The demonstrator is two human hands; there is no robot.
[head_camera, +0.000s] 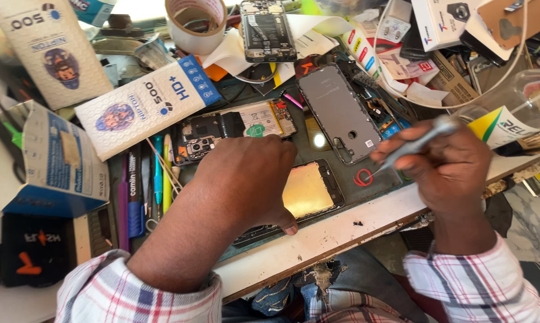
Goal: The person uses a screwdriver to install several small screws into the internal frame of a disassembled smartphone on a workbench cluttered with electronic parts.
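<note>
My left hand [246, 179] rests, fingers curled, on an opened phone frame [311, 190] whose gold inner plate shows beside my thumb. My right hand [449, 167] grips metal tweezers [410, 148], their tip pointing down at a small red ring-shaped part [361, 177] on the mat. Above my left hand lies a phone body [234, 128] with its board and battery exposed. A grey back cover [340, 112] lies at an angle between my hands.
White padded pouches [141, 104] and a blue box [54, 164] crowd the left. Pens and tools [144, 182] lie beside them. A tape roll [195, 24], another opened phone [267, 30], small boxes [443, 21] and a clear cup [521, 101] fill the back and right.
</note>
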